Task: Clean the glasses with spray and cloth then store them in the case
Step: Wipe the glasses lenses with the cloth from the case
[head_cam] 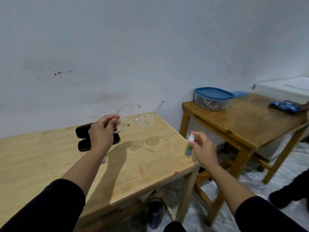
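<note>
My left hand (102, 129) holds clear-framed glasses (136, 122) by one temple, raised above the light wooden table (50, 158). Both lenses carry orange-brown specks. My right hand (203, 148) grips a small white spray bottle (189, 146) with a colourful label, forefinger on its top, nozzle facing the glasses from the right. A black glasses case (83, 133) lies open on the table behind my left hand, partly hidden by it. I see no cloth clearly; a small pale scrap (104, 160) peeks out by my left forearm.
A darker wooden table (242, 119) stands to the right with a blue-lidded plastic container (211, 98) and a blue toy car (284, 107). A white appliance (284, 89) sits behind it. The white wall runs close behind both tables. A dark bottle (154, 213) stands under the near table.
</note>
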